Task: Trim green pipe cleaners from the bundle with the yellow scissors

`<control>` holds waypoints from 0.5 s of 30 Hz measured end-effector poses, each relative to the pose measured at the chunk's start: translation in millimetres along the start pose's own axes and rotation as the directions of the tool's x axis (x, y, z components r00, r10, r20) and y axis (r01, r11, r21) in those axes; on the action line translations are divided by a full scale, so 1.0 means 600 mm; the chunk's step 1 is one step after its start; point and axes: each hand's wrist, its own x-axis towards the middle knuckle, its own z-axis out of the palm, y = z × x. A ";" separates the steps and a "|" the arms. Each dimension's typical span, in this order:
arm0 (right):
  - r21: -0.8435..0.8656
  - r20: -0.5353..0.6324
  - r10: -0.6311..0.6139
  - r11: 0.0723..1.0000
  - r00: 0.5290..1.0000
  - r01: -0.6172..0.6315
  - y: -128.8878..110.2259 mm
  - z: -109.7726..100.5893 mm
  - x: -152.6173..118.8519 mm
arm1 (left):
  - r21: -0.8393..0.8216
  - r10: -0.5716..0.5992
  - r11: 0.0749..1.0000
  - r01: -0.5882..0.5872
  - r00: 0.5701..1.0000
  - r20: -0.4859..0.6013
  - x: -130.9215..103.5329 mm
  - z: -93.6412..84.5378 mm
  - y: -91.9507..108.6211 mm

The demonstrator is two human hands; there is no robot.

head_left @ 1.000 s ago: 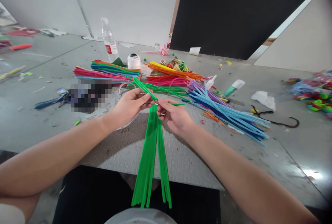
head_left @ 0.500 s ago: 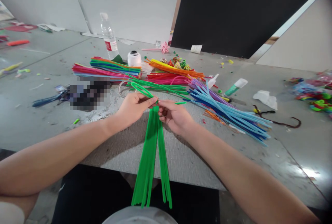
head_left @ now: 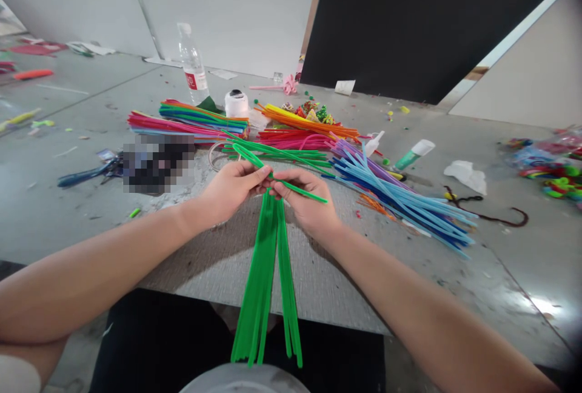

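Observation:
My left hand (head_left: 234, 190) pinches a bent green pipe cleaner (head_left: 248, 155), whose doubled part points up and left. Close against it, my right hand (head_left: 307, 199) has its fingers closed on the same piece, and a green end sticks out to the right across the fingers. Below both hands a bundle of long green pipe cleaners (head_left: 257, 278) lies over the table's front edge, with a thinner group (head_left: 288, 284) splitting off to the right. The fingertips hide where the held piece is bent or twisted.
Red, orange and green pipe cleaners (head_left: 291, 153) lie behind my hands, light blue ones (head_left: 409, 199) to the right. A bottle (head_left: 193, 71) and a white thread spool (head_left: 236, 104) stand farther back. Pliers (head_left: 86, 174) lie left. A glue tube (head_left: 414, 153) lies right.
The green end at my right hand has swung downward and now shows longer across the fingers. My right fingers have shifted their grip, and the doubled part looks narrower.

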 end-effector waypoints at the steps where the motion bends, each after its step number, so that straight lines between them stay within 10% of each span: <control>1: -0.009 0.011 -0.010 1.000 1.000 0.010 -0.001 -0.001 0.000 | -0.012 -0.007 1.000 0.007 1.000 0.002 0.000 0.000 0.001; 15: -0.185 0.027 -0.070 0.980 0.997 0.073 -0.011 -0.012 0.005 | -0.014 -0.028 0.999 0.029 0.999 0.020 -0.002 -0.005 0.002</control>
